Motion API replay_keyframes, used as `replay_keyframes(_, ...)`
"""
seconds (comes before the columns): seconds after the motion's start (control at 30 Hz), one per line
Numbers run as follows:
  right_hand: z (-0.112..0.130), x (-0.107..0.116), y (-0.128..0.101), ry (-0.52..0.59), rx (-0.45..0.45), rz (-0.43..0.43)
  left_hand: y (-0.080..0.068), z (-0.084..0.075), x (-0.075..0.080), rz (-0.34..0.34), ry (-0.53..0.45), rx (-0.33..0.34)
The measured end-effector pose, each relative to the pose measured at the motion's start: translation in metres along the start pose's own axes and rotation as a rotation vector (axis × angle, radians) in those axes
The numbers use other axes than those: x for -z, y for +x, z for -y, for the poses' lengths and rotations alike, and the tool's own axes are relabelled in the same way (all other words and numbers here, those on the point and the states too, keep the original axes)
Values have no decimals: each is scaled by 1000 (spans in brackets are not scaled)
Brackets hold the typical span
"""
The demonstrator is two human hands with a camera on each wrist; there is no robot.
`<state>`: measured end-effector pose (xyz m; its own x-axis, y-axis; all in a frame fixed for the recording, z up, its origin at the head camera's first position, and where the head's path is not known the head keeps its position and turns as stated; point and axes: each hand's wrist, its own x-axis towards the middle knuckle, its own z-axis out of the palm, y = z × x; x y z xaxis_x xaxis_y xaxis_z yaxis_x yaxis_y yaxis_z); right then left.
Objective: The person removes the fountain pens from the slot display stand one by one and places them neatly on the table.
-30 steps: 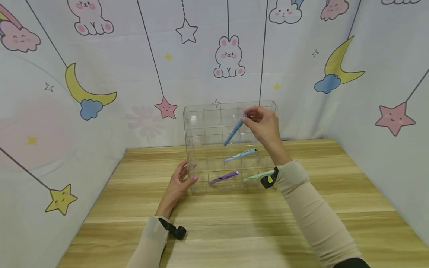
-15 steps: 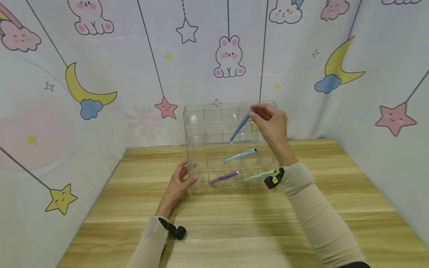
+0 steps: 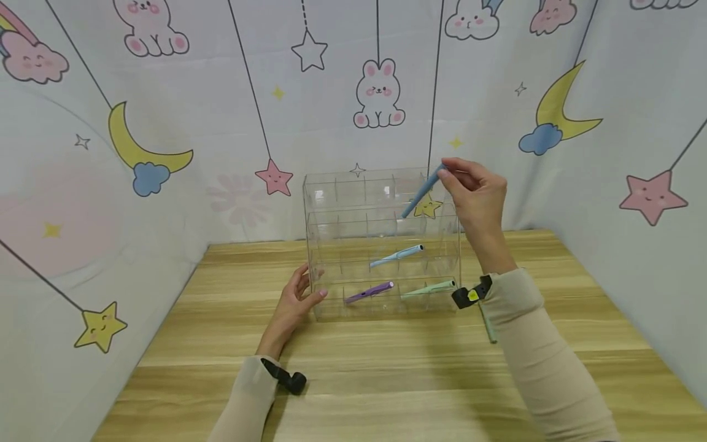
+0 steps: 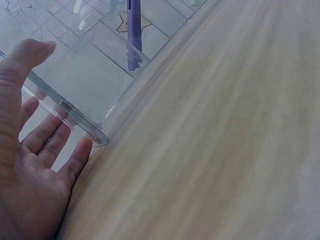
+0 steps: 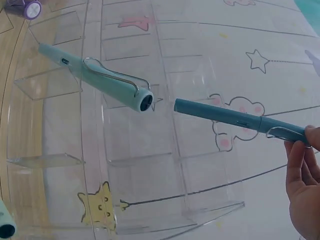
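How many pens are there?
5: a blue pen held by the right hand, light blue, purple and green pens in the clear organizer, another behind the sleeve.

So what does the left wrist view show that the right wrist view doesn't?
Only the left wrist view shows the left hand resting open-fingered against the corner of the clear acrylic compartment organiser, with the bare wooden tabletop beside it. Only the right wrist view shows the right hand pinching the clip end of a blue pen level in front of the organiser, and a mint green pen lying in a compartment. Both show the organiser and a purple pen in it, though the right wrist view catches only its end.
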<state>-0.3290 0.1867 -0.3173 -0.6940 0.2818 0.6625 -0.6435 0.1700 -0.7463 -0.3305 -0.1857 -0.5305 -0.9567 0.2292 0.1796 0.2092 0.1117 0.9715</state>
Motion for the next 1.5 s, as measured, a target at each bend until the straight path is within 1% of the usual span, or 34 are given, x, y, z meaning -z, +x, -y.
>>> replay_keyframes(0.13, 4, 11, 2, 54, -8, -25, 0, 0, 0, 1, 0, -2)
replay_keyframes(0.23, 5, 20, 3, 70, -11, -42, 1, -1, -1, -2, -5, -3)
replay_keyframes(0.3, 4, 25, 3, 38, -12, -46, 1, 0, -1, -4, -5, -4)
replay_keyframes(0.47, 2, 39, 2, -91, -29, -46, 2, 1, -1, -8, 4, -6)
replay_keyframes(0.53, 0, 44, 0, -122, -44, -48, 2, 1, -1, -7, 4, -7)
replay_keyframes(0.7, -8, 58, -5, -175, -87, -45, 2, -1, -1, 2, -8, -7)
replay_keyframes(0.9, -21, 72, -13, -220, -142, -42, 1, -1, -1, -4, -17, 2)
replay_keyframes(1.0, -28, 77, -18, -237, -175, -30, 1, 0, -1, -4, -14, 7)
replay_keyframes(1.13, -40, 85, -26, -250, -244, -5, 2, 1, -2, -4, -12, 6)
replay_keyframes(1.37, -59, 92, -47, -333, -354, 73, 3, 1, -2, -10, -9, 2)
replay_keyframes(1.5, -68, 95, -59, -352, -411, 118, 2, 1, -2, -12, -9, 7)
